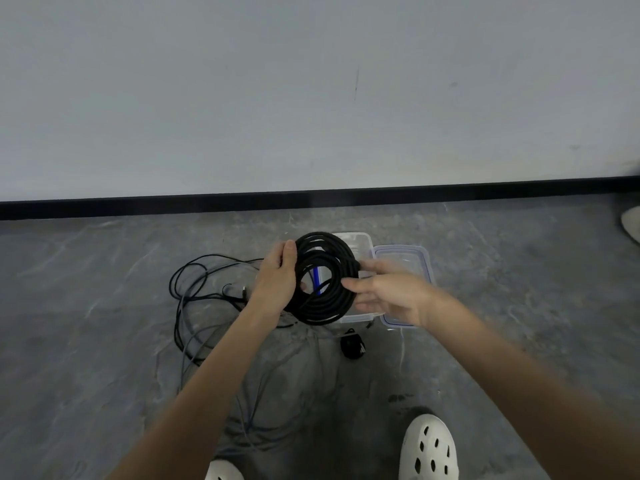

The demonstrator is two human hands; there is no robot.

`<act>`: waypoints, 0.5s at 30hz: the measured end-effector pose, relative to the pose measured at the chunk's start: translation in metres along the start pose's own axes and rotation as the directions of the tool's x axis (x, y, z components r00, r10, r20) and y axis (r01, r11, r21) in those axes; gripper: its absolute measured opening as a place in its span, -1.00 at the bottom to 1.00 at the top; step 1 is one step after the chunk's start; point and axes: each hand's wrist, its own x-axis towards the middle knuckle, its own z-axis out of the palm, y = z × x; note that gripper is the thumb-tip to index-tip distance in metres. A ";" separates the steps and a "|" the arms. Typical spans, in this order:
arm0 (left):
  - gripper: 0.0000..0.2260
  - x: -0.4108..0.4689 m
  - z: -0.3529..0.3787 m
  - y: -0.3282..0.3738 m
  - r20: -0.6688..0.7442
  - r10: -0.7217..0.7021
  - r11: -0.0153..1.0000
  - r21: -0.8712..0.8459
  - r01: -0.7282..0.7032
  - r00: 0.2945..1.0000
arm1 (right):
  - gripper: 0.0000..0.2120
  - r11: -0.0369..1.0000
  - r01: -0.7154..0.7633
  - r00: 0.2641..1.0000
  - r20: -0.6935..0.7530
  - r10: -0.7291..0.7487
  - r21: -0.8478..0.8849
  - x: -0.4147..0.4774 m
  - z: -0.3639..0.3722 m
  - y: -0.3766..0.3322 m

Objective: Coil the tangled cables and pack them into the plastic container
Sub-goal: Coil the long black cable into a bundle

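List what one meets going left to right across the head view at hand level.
Loose tangled black cables → left hand → round coil of black cable → clear plastic lid with blue seal.

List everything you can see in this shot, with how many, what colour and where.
coiled cable: one, black, held up in front of the container
container: one, clear plastic, on the floor behind the coil
lid: one, clear with blue rim, right of the container
loose cables: a tangle, black and grey, on the floor at left
blue item: one, seen through the coil, unidentifiable
small black item: one, on the floor nearer than the container
shoes: two, white, bottom edge
left hand: grips the coil's left side
right hand: blurred, at the coil's right side
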 end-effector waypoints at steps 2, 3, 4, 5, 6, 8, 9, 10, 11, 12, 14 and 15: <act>-0.71 0.000 0.008 0.002 0.037 -0.035 0.999 -0.032 0.036 0.999 | -0.77 0.996 0.031 0.997 -0.074 -0.025 0.080 0.002 -0.007 0.007; -0.72 0.000 0.012 0.002 0.067 -0.050 0.998 -0.044 0.053 0.996 | -0.79 0.991 0.040 0.995 -0.096 -0.028 0.131 0.003 -0.012 0.011; -0.74 0.001 0.016 0.001 0.106 -0.059 0.997 -0.049 0.064 0.993 | -0.81 0.986 0.046 0.993 -0.114 -0.028 0.159 0.004 -0.016 0.015; -0.75 0.001 0.020 -0.002 0.147 -0.057 0.997 -0.039 0.063 0.987 | -0.82 0.984 0.050 0.991 -0.131 -0.027 0.172 0.004 -0.021 0.019; -0.73 0.002 0.025 -0.007 0.188 -0.051 0.998 -0.023 0.056 0.981 | -0.80 0.983 0.047 0.988 -0.150 -0.020 0.175 0.005 -0.026 0.024; -0.65 0.004 0.036 -0.018 0.261 -0.033 0.999 -0.013 0.038 0.965 | -0.72 0.981 0.043 0.979 -0.202 -0.004 0.187 0.008 -0.036 0.035; -0.59 0.004 0.042 -0.024 0.296 -0.009 1.000 -0.018 0.015 0.955 | -0.69 0.982 0.043 0.972 -0.236 0.001 0.183 0.009 -0.040 0.040; -0.52 0.005 0.049 -0.030 0.331 0.029 1.000 -0.019 -0.024 0.943 | -0.67 0.986 0.037 0.962 -0.274 0.008 0.161 0.012 -0.045 0.046; -0.46 0.006 0.056 -0.036 0.367 0.070 0.998 -0.016 -0.069 0.928 | -0.66 0.991 0.029 0.953 -0.303 0.013 0.134 0.015 -0.050 0.053; -0.41 0.008 0.063 -0.042 0.405 0.099 0.995 -0.014 -0.102 0.909 | -0.66 0.996 0.013 0.945 -0.325 0.018 0.091 0.017 -0.056 0.060; -0.32 0.009 0.076 -0.056 0.481 0.086 0.995 0.005 -0.101 0.872 | -0.69 1.000 -0.008 0.935 -0.355 0.017 0.025 0.020 -0.066 0.075; -0.28 0.009 0.081 -0.063 0.515 0.066 0.994 0.037 -0.099 0.855 | -0.70 1.000 -0.014 0.930 -0.368 0.015 0.006 0.021 -0.070 0.083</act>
